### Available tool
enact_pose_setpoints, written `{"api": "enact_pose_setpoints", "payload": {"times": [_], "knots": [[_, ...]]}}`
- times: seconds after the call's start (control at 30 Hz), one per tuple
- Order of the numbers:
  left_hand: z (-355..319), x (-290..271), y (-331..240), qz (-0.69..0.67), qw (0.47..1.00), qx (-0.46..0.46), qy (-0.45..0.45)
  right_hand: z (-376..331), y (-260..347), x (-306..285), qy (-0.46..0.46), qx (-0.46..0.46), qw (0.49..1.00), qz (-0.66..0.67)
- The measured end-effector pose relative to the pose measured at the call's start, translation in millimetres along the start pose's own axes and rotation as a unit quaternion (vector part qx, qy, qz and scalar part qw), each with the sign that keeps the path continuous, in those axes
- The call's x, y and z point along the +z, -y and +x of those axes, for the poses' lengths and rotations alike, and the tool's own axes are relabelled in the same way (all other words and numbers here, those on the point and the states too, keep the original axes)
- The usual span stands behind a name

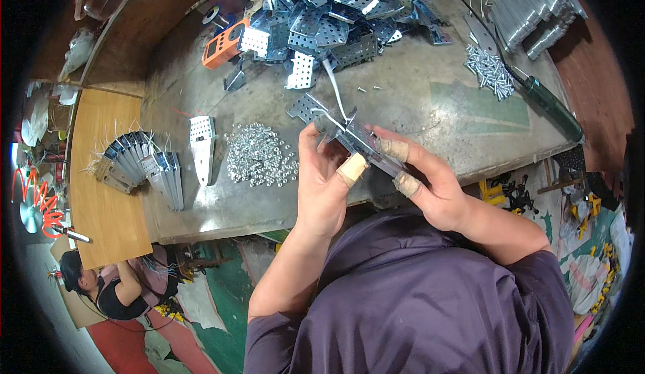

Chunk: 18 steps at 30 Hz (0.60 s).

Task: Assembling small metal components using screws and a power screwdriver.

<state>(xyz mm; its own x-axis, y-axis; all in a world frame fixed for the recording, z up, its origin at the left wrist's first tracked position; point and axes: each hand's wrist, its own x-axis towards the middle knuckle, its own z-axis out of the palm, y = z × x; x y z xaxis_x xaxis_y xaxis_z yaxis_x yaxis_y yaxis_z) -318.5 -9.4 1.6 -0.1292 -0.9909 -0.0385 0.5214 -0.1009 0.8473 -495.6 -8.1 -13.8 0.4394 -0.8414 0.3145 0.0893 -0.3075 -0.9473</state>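
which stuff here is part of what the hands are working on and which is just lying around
In use: perforated metal bracket held by left hand and right hand; nut pile; screw pile; bracket heap.
Lying about: orange device; green-handled tool.

Shiny perforated metal bracket (366,144), taped fingers (351,170)

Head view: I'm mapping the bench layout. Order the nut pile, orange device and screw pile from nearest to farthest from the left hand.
From the left hand:
1. Nut pile, just to its left.
2. Orange device, far back on the left.
3. Screw pile, back right, farthest.
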Motion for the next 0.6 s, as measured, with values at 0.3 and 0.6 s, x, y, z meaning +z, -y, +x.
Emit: {"api": "enact_pose_setpoints", "payload": {"times": [0.3,0.6], "knots": [[-2.4,-6.4,2.5,0.056,0.998,0.014,-0.025,-6.5,-4.5,18.0,-0.026,0.056,0.988,0.14],[-2.5,-4.8,-0.8,0.157,0.985,-0.064,0.02,-22.2,17.7,2.2,0.133,0.041,0.983,-0.117]]}}
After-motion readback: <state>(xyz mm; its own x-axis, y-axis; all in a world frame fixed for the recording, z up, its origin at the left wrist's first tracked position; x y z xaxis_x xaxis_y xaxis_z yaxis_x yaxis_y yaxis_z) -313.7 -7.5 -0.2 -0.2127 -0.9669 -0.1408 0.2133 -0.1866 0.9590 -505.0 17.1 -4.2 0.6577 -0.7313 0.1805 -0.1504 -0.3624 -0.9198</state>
